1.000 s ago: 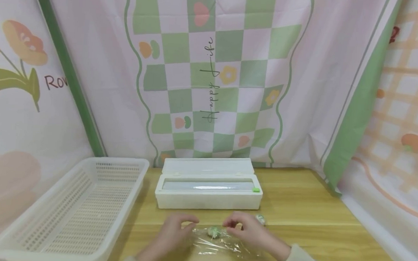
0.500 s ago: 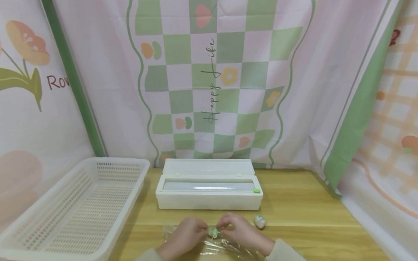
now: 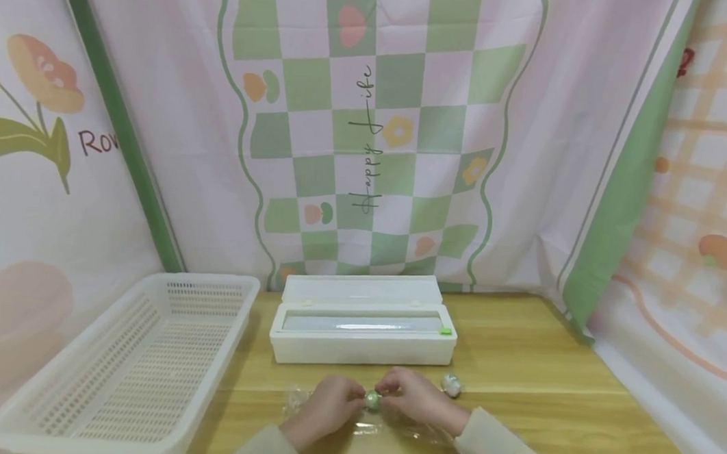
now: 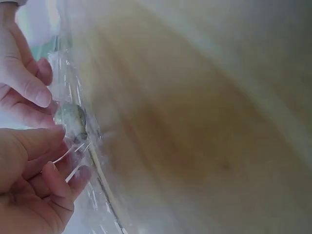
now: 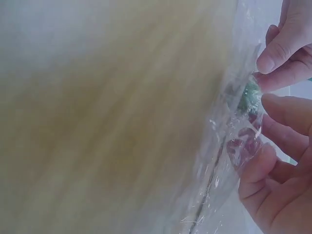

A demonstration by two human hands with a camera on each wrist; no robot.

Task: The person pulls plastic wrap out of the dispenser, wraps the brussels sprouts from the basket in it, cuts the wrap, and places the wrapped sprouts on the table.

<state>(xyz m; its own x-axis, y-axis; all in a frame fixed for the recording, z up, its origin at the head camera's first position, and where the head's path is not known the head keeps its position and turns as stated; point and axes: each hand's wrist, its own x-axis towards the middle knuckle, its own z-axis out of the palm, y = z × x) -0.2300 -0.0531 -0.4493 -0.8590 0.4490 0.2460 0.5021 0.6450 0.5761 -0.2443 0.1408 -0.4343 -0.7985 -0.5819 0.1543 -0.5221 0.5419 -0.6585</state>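
A small round green-and-white ball [image 3: 372,400] sits in a sheet of clear plastic wrap [image 3: 414,432] low over the table front. My left hand [image 3: 331,405] pinches the film at the ball's left side; in the left wrist view its thumb and fingertips [image 4: 54,130] lie right against the ball. From the other side my right hand [image 3: 417,397] pinches the film, its thumb beside the ball in the right wrist view. Part of the ball is hidden by fingers. Loose film [image 4: 100,214] trails out past both hands.
A second small wrapped ball [image 3: 451,384] lies right of my right hand. Behind the hands stands a long white box [image 3: 363,351] with its lid up, a roll and a green slider inside. A white plastic basket [image 3: 216,377] occupies the left side. Printed curtains hang around the table.
Both hands have come inward to the ball and now hold the film close on either side of it. The ball has turned slightly and looks more tightly wrapped. The second ball came into full view.
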